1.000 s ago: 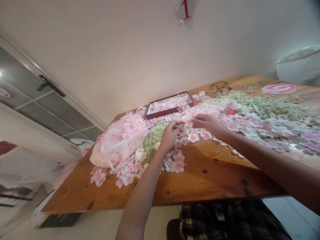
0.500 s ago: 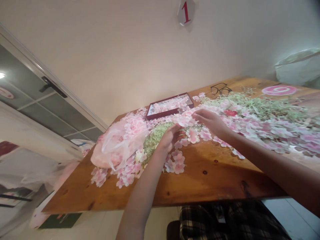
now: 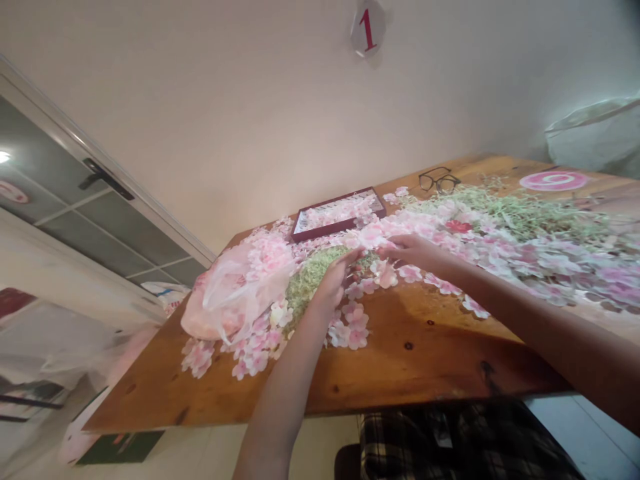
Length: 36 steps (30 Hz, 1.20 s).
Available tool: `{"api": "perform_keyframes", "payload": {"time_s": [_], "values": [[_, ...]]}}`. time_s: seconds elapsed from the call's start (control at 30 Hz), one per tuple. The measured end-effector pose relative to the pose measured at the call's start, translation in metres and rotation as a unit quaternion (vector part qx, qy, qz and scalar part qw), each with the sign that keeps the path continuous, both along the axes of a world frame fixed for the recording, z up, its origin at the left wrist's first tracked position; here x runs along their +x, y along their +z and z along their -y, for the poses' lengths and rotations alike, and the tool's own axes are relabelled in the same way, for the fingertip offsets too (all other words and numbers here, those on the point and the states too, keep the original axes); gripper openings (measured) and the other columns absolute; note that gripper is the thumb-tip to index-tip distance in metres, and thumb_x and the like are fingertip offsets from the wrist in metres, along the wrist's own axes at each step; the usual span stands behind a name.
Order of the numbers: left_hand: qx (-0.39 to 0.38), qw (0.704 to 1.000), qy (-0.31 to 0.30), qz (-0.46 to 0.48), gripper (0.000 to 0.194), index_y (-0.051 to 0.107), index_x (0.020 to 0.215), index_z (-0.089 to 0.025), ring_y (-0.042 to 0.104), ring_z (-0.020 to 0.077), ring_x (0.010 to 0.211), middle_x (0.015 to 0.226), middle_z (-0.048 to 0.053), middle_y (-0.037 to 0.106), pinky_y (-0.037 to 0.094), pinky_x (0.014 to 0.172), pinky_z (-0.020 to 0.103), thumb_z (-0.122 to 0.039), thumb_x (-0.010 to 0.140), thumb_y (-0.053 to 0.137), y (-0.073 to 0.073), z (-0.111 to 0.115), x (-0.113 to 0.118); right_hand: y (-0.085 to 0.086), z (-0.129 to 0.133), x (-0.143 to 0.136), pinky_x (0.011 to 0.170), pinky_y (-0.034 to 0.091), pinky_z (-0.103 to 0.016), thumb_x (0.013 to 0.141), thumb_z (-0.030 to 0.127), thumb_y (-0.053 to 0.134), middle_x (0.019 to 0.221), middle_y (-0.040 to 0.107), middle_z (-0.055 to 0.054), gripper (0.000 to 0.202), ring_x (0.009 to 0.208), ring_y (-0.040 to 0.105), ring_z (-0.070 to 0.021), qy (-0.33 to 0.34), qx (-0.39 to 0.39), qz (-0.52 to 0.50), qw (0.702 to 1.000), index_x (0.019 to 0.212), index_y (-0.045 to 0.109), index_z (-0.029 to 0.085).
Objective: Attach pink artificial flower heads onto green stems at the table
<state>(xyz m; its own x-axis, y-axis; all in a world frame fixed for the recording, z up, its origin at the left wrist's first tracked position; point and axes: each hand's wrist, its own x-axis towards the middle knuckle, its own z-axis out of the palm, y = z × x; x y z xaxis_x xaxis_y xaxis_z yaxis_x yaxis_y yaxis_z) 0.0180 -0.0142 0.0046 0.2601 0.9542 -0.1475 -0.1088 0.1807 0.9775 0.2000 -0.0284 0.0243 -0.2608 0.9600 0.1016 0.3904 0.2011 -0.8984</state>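
A: Where are the pink blossoms (image 3: 373, 235)?

B: They lie just beyond your left hand (image 3: 334, 283) and right hand (image 3: 419, 253), close to the near edge of the tray (image 3: 323, 231), toward the back of the counter (image 3: 380, 363). Both hands are loosely curved; whether they hold a blossom, I cannot tell.

A: How will one handle?

B: Probably very light, soft, easily creased; take it gently at the center.

Near twelve o'clock, a plaque (image 3: 367, 28) is showing a red "1" on the wall (image 3: 240, 113). Toward two, dark-framed glasses (image 3: 440, 181) are lying on the table (image 3: 415, 373); nearer three, a pink oval label (image 3: 554, 181) is lying below a whitish sack (image 3: 593, 137). Between nine and ten, a black handle (image 3: 106, 180) is jutting from a door (image 3: 123, 225).
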Motion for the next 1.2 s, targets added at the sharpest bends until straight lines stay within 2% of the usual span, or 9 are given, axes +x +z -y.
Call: {"api": "perform_keyframes", "payload": {"time_s": [0.17,0.37,0.47,0.53,0.6,0.7,0.8,0.97,1.2], "values": [[0.017,0.996,0.091,0.008,0.029,0.061,0.089,-0.023,0.048,0.0034,0.063,0.104,0.001,0.054,0.035,0.049,0.013,-0.034,0.062,0.059,-0.005,-0.01,-0.012,0.018,0.009,0.015,0.056,0.04,-0.024,0.072,0.036,0.048,0.065,0.058,-0.002,0.021,0.06,0.054,-0.0121,0.191,-0.05,0.123,0.973,0.064,0.053,0.016],[0.012,0.988,0.145,0.047,0.025,0.061,0.082,-0.02,0.044,0.0015,0.054,0.089,0.001,0.056,0.032,0.046,0.014,-0.03,0.059,0.061,-0.003,-0.017,-0.023,0.036,0.011,0.01,0.059,0.042,-0.024,0.063,0.025,0.058,0.064,0.059,0.0,0.009,0.063,0.056,-0.0128,0.425,-0.209,0.253,0.844,0.066,0.058,0.017],[0.007,0.986,0.155,0.06,0.026,0.06,0.082,-0.019,0.044,0.0012,0.053,0.088,0.0,0.056,0.032,0.046,0.014,-0.029,0.058,0.061,-0.003,-0.02,-0.026,0.052,-0.025,0.0,0.058,0.042,-0.025,0.065,0.022,0.057,0.066,0.059,-0.002,0.008,0.06,0.055,-0.0127,0.33,-0.149,0.319,0.876,0.065,0.058,0.014],[0.002,0.985,0.161,0.064,0.025,0.061,0.081,-0.019,0.043,0.0014,0.053,0.088,0.001,0.056,0.031,0.046,0.014,-0.03,0.059,0.06,-0.004,-0.023,-0.027,0.068,-0.061,-0.008,0.062,0.043,-0.027,0.068,0.021,0.054,0.073,0.06,-0.004,0.011,0.065,0.055,-0.0144,0.127,0.006,0.304,0.944,0.075,0.059,0.014],[-0.005,0.984,0.169,0.059,0.024,0.061,0.08,-0.018,0.043,0.0018,0.053,0.089,0.002,0.056,0.031,0.045,0.015,-0.031,0.06,0.059,-0.006,-0.026,-0.029,0.083,-0.096,-0.017,0.071,0.041,-0.033,0.07,0.026,0.055,0.096,0.056,-0.011,0.039,0.083,0.053,-0.0206,0.021,0.074,0.293,0.953,0.107,0.047,0.014],[-0.005,0.983,0.178,0.047,0.025,0.062,0.082,-0.019,0.043,0.0024,0.054,0.092,0.002,0.056,0.03,0.045,0.015,-0.032,0.061,0.057,-0.008,-0.028,-0.031,0.097,-0.132,-0.025,0.073,0.041,-0.034,0.059,0.036,0.066,0.113,0.048,-0.012,0.088,0.092,0.05,-0.0249,-0.005,0.109,0.298,0.948,0.129,0.017,0.02],[0.01,0.985,0.17,0.041,0.026,0.061,0.084,-0.019,0.043,0.003,0.055,0.091,0.002,0.056,0.03,0.046,0.015,-0.031,0.062,0.055,-0.008,-0.026,-0.031,0.095,-0.145,-0.014,0.069,0.042,-0.032,0.062,0.036,0.063,0.115,0.048,-0.012,0.083,0.089,0.053,-0.0221,0.029,0.06,0.319,0.946,0.13,0.018,0.022],[0.038,0.985,0.166,0.017,0.022,0.061,0.081,-0.019,0.043,0.0035,0.055,0.087,0.001,0.056,0.03,0.047,0.015,-0.029,0.062,0.056,-0.005,-0.019,-0.027,0.07,-0.134,0.053,0.067,0.042,-0.026,0.079,0.023,0.044,0.104,0.056,-0.01,0.032,0.08,0.056,-0.0145,0.048,-0.115,0.317,0.94,0.11,0.048,0.016],[0.071,0.988,0.137,-0.02,0.025,0.061,0.082,-0.02,0.043,0.0024,0.056,0.087,0.001,0.054,0.031,0.046,0.012,-0.035,0.062,0.057,-0.001,-0.014,-0.019,0.038,-0.078,0.21,0.062,0.041,-0.024,0.082,0.013,0.03,0.099,0.057,-0.019,0.029,0.069,0.058,-0.0113,-0.23,-0.072,0.267,0.933,0.096,0.055,0.009]]}}
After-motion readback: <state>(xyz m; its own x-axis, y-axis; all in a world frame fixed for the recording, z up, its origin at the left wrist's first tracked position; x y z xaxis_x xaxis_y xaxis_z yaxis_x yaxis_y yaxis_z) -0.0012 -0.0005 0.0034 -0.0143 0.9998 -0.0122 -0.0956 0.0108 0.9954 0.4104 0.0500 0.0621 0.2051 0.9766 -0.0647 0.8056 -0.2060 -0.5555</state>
